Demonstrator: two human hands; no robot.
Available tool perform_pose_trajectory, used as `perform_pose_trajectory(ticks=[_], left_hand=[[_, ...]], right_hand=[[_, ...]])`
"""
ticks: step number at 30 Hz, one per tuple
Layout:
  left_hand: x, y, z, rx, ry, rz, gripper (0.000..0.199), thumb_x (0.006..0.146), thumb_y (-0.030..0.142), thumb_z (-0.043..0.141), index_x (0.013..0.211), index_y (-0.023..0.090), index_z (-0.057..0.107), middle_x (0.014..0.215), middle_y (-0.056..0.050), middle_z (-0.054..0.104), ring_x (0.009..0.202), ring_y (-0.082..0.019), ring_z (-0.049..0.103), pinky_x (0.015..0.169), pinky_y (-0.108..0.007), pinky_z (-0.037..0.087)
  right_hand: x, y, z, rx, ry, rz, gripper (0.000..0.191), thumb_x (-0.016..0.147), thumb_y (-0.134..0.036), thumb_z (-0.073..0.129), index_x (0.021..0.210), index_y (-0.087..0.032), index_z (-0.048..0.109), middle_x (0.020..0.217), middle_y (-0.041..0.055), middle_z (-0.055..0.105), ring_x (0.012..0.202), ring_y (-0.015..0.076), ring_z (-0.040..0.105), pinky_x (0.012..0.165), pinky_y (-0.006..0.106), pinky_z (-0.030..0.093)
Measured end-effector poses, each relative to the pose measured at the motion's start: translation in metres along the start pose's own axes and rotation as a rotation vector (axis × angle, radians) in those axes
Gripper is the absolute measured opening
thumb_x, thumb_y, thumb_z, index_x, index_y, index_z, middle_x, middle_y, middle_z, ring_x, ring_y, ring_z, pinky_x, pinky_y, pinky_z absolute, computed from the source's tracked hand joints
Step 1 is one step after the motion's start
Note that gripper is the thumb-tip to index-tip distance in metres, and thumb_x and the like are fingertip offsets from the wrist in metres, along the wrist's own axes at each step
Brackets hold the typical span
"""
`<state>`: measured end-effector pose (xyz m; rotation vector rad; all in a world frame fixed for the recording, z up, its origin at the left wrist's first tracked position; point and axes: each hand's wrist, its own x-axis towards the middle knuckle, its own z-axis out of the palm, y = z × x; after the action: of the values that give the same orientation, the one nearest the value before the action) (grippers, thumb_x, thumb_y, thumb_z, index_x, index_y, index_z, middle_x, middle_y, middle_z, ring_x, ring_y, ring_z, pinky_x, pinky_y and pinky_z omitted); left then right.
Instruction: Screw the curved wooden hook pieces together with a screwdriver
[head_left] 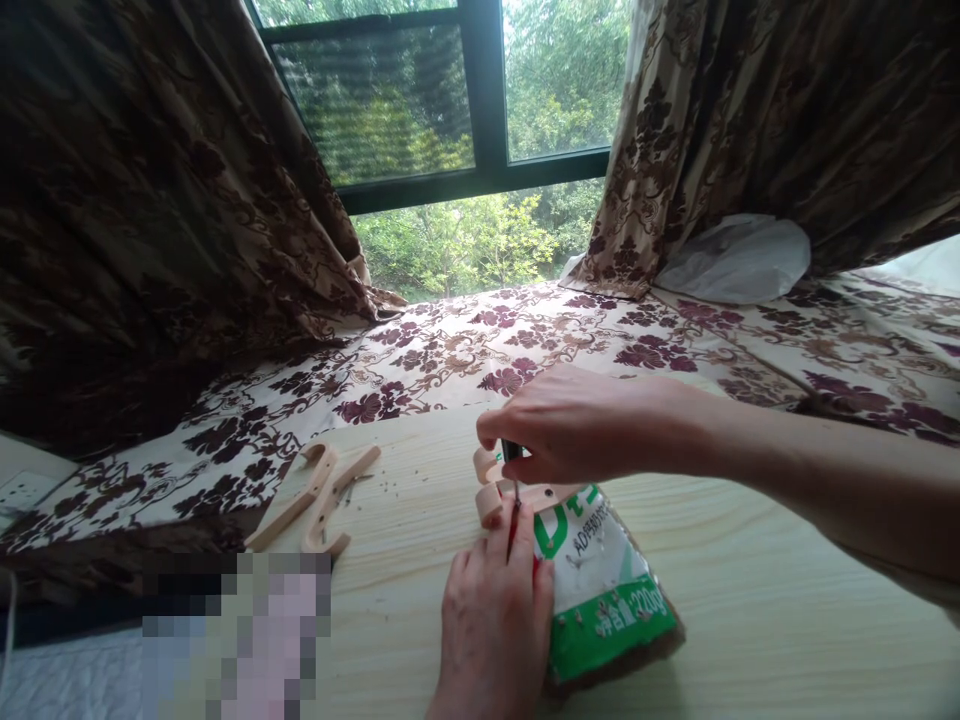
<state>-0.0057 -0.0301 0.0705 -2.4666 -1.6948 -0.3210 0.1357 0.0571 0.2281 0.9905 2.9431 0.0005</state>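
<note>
Wooden hook and screwdriver on the tabletop

A pale curved wooden hook (501, 487) lies flat, partly covered; a thin screwdriver (514, 480) stands upright on it.

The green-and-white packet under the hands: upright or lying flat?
Lying flat: the packet rests face-up on the wooden board, label readable.

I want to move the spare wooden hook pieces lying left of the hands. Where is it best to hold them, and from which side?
Probably grip the wooden hook pieces by their long straight arms, coming from above and from the left. The arms lie flat on the wooden board, and that side is away from the left hand and right hand.
</note>
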Motion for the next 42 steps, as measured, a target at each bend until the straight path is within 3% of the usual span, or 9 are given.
perform_pose_trajectory(ticks=[4,9,13,17,24,29,37,42], left_hand=[[0.001,0.0,0.0,-0.002,0.004,0.002,0.046,0.09,0.021,0.036,0.135,0.019,0.043,0.141,-0.006,0.044,0.107,-0.02,0.06,0.082,-0.033,0.051],[0.0,-0.001,0.002,-0.004,0.01,0.002,0.046,0.09,0.022,0.036,0.136,0.02,0.042,0.142,-0.006,0.044,0.109,-0.02,0.058,0.084,-0.033,0.051],[0.0,0.0,0.001,-0.011,-0.006,-0.008,0.046,0.09,0.022,0.037,0.136,0.02,0.042,0.143,-0.005,0.042,0.112,-0.02,0.057,0.084,-0.033,0.051],[0.0,0.001,-0.001,-0.017,-0.013,-0.002,0.047,0.09,0.023,0.037,0.136,0.019,0.041,0.142,-0.006,0.043,0.112,-0.02,0.057,0.084,-0.033,0.051],[0.001,0.0,-0.001,-0.026,-0.027,-0.007,0.047,0.09,0.021,0.039,0.137,0.018,0.041,0.139,-0.008,0.046,0.111,-0.021,0.058,0.083,-0.034,0.051],[0.0,-0.001,-0.002,-0.035,-0.03,-0.009,0.047,0.09,0.022,0.039,0.137,0.02,0.04,0.143,-0.006,0.042,0.112,-0.02,0.057,0.085,-0.034,0.051],[0.001,0.0,0.0,-0.034,-0.034,-0.014,0.047,0.089,0.021,0.04,0.136,0.018,0.041,0.14,-0.007,0.045,0.114,-0.022,0.056,0.085,-0.036,0.052],[0.0,-0.001,0.0,-0.049,-0.06,-0.018,0.048,0.091,0.023,0.038,0.138,0.019,0.038,0.142,-0.008,0.043,0.117,-0.021,0.054,0.087,-0.034,0.05]], right_hand=[[-0.001,0.001,-0.004,0.085,-0.058,-0.073,0.018,0.085,-0.016,0.049,0.095,-0.017,0.064,0.072,0.0019,0.06,0.056,0.0106,0.039,0.049,0.026,0.024],[0.001,0.001,0.007,0.072,-0.008,-0.016,0.013,0.086,-0.019,0.047,0.083,-0.017,0.059,0.062,-0.0009,0.05,0.052,0.0101,0.029,0.048,0.027,0.022],[0.001,0.001,0.009,0.045,0.03,0.038,0.014,0.087,-0.024,0.047,0.085,-0.017,0.059,0.057,-0.0018,0.046,0.048,0.0103,0.023,0.046,0.028,0.019],[0.0,0.0,0.004,0.044,0.015,-0.002,0.019,0.083,-0.022,0.052,0.1,-0.018,0.06,0.061,-0.0013,0.05,0.049,0.01,0.028,0.047,0.027,0.02],[0.002,-0.004,0.011,0.062,0.04,-0.032,0.011,0.085,-0.016,0.046,0.084,-0.017,0.056,0.062,0.0,0.053,0.049,0.0096,0.027,0.046,0.028,0.019],[0.004,-0.006,0.014,0.043,0.055,0.046,0.013,0.088,-0.023,0.046,0.087,-0.016,0.058,0.058,-0.0005,0.05,0.047,0.0098,0.022,0.046,0.028,0.019],[0.005,0.001,0.006,0.084,0.01,-0.078,0.014,0.083,-0.019,0.05,0.091,-0.018,0.061,0.069,0.0012,0.057,0.054,0.0099,0.034,0.049,0.026,0.023],[0.007,0.0,0.015,0.122,0.034,-0.065,0.011,0.086,-0.018,0.045,0.084,-0.017,0.056,0.064,-0.0001,0.052,0.05,0.0096,0.028,0.048,0.027,0.02]])
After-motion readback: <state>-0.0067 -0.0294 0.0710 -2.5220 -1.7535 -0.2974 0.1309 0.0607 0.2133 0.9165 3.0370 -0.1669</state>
